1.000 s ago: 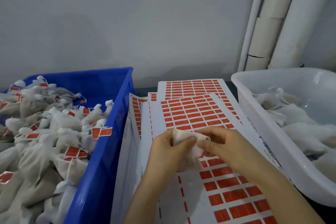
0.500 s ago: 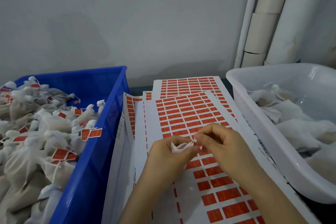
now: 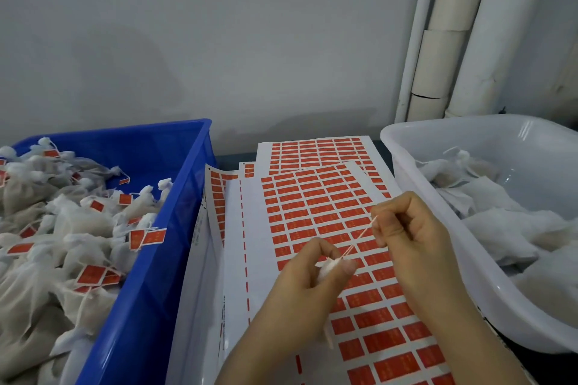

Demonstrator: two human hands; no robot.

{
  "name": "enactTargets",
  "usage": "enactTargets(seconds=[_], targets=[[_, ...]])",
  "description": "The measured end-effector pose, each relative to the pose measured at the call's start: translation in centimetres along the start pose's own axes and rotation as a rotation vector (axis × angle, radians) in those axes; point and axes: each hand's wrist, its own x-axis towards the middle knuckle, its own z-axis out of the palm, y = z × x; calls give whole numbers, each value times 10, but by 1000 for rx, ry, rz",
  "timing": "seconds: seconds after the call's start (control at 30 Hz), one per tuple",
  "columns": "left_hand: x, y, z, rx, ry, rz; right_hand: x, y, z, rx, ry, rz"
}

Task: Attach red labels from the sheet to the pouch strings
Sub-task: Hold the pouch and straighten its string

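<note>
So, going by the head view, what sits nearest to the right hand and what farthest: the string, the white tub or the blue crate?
1. string, pinched in the right hand, leading to the pouch in the left hand.
2. white tub, close on its right side.
3. blue crate, far left, across the label sheet.

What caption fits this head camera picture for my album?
Left hand grips pouch, right hand pulls its string above red label sheets.

Your left hand (image 3: 308,272), fingers curled, pinches a small white pouch (image 3: 327,266) while your right hand (image 3: 409,228), raised just beyond it, pinches its string (image 3: 356,239) taut.
</note>
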Motion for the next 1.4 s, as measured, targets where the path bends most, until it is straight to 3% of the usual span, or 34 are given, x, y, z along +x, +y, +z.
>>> enactTargets(seconds=[0.3,0.43,0.5,0.57,0.6,0.67,0.73,0.83,1.03,1.27,1.33,1.4], targets=[[-3,-10,2,41,-130,55,-1,0,3,-8,-41,-19],[-1,-12,3,272,56,141,-6,-3,8,0,-139,-79],[-2,-5,2,135,163,138,-9,-5,12,29,-171,-95],[1,0,-1,-135,205,46,-10,-7,15,57,-197,-110],[1,3,-5,-240,183,-80,-11,-7,16,72,-209,-118],[-1,6,-14,-419,4,-317,-13,-9,18,98,-232,-134],[-5,8,-22,-591,-182,-439,-14,-11,17,116,-260,-144],[-6,7,-32,-789,-254,-507,-17,-12,15,136,-322,-167],[-4,4,-20,-833,-157,-605,-20,-9,13,-12,-486,-273],[-1,2,-12,-928,-71,-683,-18,-5,6,-85,-547,-279],[-1,3,-14,-854,-100,-661,-17,-4,6,-98,-523,-260],[-1,1,-16,-581,-143,-591,-14,-2,6,-93,-489,-240]])
